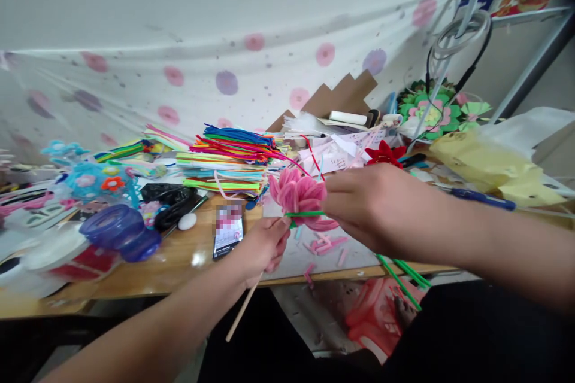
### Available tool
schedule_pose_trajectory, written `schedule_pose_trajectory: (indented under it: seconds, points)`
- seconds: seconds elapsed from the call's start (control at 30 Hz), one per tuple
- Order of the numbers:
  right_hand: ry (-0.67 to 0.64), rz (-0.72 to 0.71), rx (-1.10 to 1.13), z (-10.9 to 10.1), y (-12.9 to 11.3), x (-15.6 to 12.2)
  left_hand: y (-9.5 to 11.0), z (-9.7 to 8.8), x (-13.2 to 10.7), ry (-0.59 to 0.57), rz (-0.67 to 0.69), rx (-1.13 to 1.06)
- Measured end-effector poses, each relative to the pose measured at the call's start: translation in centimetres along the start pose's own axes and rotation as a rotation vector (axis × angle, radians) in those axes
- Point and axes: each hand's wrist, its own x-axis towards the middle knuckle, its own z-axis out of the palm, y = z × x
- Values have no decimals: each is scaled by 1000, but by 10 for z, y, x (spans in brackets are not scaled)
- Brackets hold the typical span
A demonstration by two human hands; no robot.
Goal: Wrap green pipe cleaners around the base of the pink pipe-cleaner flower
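Bkgd: plain pale grey-white wall, smooth, full width up top. Below: thin white sheet w/ round pink & purple flower prints, hung along wall; cloth or plastic, unclear; top edge slack at ctr, rising twd rt, creased at lt. Far rt: grey metal rack frame w/ slanted bar. Fwd: light-brown glossy wooden table, cluttered. Underneath: pale blurry floor, mostly hidden. Light: soft, cool; small white glare on tabletop, lt of ctr; deep shade under table, esp. lt.

Left fingers grip a stick below a pink flower.
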Motion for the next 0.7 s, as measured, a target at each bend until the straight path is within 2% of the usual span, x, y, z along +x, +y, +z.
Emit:
schedule_pose_trajectory:
  seconds: [0.17, 0.3, 0.4, 0.53, 0.63, 0.7]
  points:
    - [212, 230, 38, 27, -14, -51, -4, 12, 0, -60, -6, -289]
    - [283, 301, 25, 48, -35, -68, -10, 28, 7, -58, -41, -452]
    - [337, 371, 87, 60, -40, -75, -12, 35, 8, -61, -86, -544]
    - [410, 614, 414, 81, -33, -81, -10, 40, -3, -138, -85, -724]
    - [379, 823, 811, 100, -29, -80, -8, 46, -12, -268, -70, -841]
    - [345, 874, 1039, 109, -28, -75, -9, 50, -15, -373, -56, -909]
